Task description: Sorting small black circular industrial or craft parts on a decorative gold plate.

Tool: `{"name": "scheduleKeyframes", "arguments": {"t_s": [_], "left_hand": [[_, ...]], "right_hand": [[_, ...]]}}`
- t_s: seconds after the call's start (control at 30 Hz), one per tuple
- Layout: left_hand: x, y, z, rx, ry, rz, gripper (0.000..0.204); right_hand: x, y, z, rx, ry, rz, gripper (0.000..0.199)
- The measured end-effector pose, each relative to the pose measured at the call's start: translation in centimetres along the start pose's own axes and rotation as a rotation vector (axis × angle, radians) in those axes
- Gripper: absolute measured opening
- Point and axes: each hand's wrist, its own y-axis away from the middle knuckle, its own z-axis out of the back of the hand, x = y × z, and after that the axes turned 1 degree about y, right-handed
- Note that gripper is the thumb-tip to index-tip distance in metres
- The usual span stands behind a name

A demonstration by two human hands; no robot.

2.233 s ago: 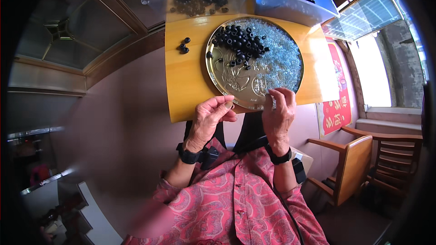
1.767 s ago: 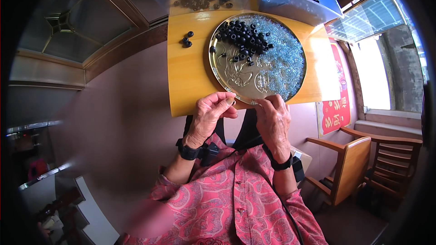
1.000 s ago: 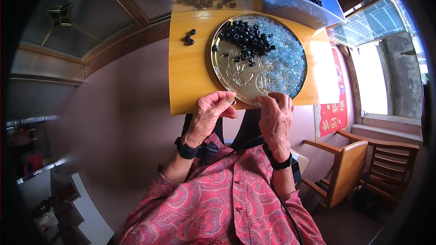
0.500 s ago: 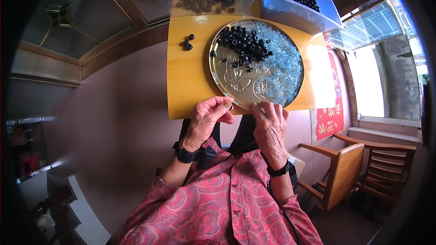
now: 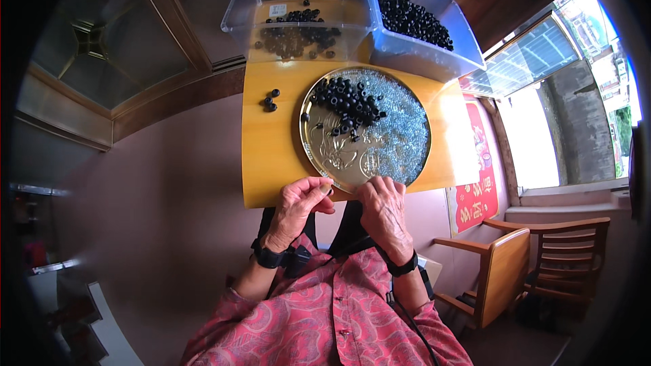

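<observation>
The head view looks down on a small yellow wooden worktop (image 5: pixel 271 156) standing on a dull pink floor (image 5: pixel 169 217); on it lies a round gold metal tray (image 5: pixel 325 156), heaped with black beads (image 5: pixel 346 102) at its far left and spread with tiny pale-blue glass pieces (image 5: pixel 400 135) on its right. Three loose black beads (image 5: pixel 270 99) lie on the bare wood left of the tray; behind it stand two clear plastic tubs, the left tub (image 5: pixel 298 0) thinly filled with dark beads, the right tub (image 5: pixel 441 34) full of black ones. The left hand (image 5: pixel 302 203) sits at the worktop's near edge, fingers pinched closed on something too small to tell; the right hand (image 5: pixel 383 207) rests curled on the tray's near rim, its grip hidden. At right are a bright window (image 5: pixel 549 115), a red hanging (image 5: pixel 478 190) and a wooden chair (image 5: pixel 515 271).
</observation>
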Motion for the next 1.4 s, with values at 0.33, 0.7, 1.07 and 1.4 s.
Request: {"name": "scheduleKeyframes", "arguments": {"t_s": [0.33, 0.7, 1.07, 1.4], "left_hand": [[0.0, 0.0, -0.1, 0.013, -0.007, -0.011, 0.029], [0.1, 0.0, 0.0, 0.009, -0.007, -0.043, 0.029], [0.3, 0.1, -0.1, -0.006, 0.040, -0.020, 0.027], [0.1, -0.1, -0.3, -0.008, 0.031, -0.022, 0.026]], "right_hand": [[0.2, -0.4, -1.0, -0.056, -0.088, 0.054, 0.008], [0.6, -1.1, -0.1, 0.010, -0.088, 0.067, 0.019], [-0.4, -0.7, -0.2, -0.001, -0.227, -0.024, 0.005], [-1.2, -0.9, -1.1, -0.042, -0.400, -0.028, 0.005]]}}
